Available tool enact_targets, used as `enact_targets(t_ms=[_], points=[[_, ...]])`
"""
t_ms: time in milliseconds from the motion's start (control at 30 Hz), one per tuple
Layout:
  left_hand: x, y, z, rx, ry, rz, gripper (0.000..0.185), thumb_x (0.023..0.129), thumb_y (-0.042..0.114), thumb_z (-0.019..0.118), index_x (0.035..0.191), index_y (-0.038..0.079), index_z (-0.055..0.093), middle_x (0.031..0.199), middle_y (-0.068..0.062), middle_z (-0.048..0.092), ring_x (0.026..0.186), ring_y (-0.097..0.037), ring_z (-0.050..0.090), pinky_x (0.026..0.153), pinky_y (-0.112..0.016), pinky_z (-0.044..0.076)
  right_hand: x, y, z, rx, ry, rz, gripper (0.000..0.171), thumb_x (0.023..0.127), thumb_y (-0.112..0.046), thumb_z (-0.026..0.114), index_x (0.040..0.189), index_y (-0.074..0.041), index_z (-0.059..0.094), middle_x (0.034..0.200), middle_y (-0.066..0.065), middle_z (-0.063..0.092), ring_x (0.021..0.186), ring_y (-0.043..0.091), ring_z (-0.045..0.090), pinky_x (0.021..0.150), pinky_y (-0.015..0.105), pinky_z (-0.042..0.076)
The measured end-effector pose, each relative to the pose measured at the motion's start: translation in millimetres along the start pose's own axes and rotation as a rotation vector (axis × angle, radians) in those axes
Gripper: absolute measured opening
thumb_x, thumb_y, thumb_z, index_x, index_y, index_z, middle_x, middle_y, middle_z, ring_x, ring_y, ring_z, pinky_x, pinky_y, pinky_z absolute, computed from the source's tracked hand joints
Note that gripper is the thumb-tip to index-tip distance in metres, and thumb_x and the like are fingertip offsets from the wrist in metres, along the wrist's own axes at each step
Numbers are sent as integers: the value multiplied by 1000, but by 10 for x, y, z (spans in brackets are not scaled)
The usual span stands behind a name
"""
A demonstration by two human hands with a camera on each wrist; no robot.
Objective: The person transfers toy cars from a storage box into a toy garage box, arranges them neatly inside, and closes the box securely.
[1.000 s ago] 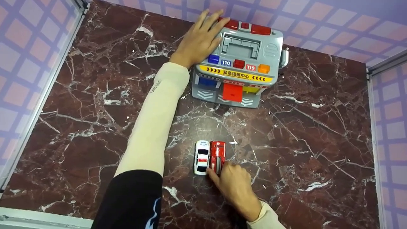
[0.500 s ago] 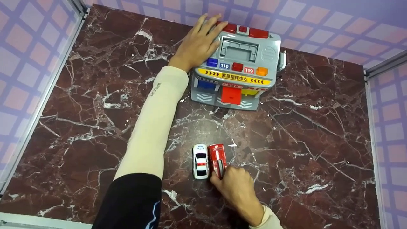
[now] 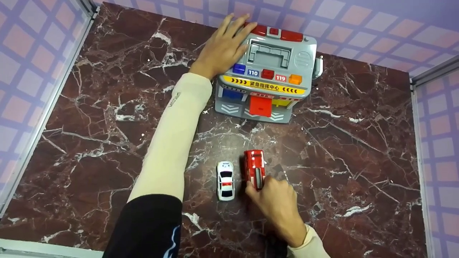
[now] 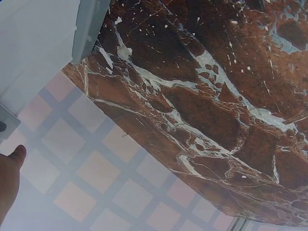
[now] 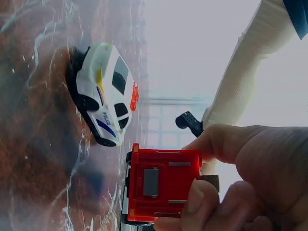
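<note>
Head view: right hand (image 3: 277,202) partly hides red truck (image 3: 255,165).

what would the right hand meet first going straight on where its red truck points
Likely the toy garage, at its grey front edge, the red truck touching before the right hand, though height is unclear.
</note>
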State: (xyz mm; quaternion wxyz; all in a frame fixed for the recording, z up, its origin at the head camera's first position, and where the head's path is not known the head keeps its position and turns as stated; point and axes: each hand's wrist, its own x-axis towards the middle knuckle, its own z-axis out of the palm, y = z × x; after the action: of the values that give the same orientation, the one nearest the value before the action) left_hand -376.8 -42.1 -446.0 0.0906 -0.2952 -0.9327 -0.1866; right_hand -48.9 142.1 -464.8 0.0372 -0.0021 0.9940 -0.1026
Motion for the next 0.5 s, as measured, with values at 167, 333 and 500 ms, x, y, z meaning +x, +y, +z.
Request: enact_targets(t_ms=[167, 333, 500], points=[[-4, -8, 3, -2, -3, -8, 53, 99, 47, 22, 149, 29, 18, 156, 2, 13, 143, -27, 3, 117, -33, 0, 27, 16, -18, 1, 39, -15, 47, 75, -46, 68, 61, -3, 56, 46, 7, 49, 34, 22, 46, 29, 31, 42], [-4, -15, 1, -5, -19, -29, 53, 99, 48, 21, 149, 32, 17, 156, 5, 11, 143, -25, 2, 117, -33, 2, 76, 30, -19, 0, 94, -23, 46, 74, -46, 67, 58, -4, 55, 45, 9, 50, 36, 26, 48, 31, 38, 43], [4, -12, 5, -14, -18, -25, 53, 99, 47, 22, 149, 31, 17, 156, 4, 11, 143, -25, 2, 117, -34, 2, 151, 51, -22, -25, 119, -22, 46, 73, -49, 67, 62, -4, 60, 52, 5, 51, 39, 24, 47, 32, 36, 42]])
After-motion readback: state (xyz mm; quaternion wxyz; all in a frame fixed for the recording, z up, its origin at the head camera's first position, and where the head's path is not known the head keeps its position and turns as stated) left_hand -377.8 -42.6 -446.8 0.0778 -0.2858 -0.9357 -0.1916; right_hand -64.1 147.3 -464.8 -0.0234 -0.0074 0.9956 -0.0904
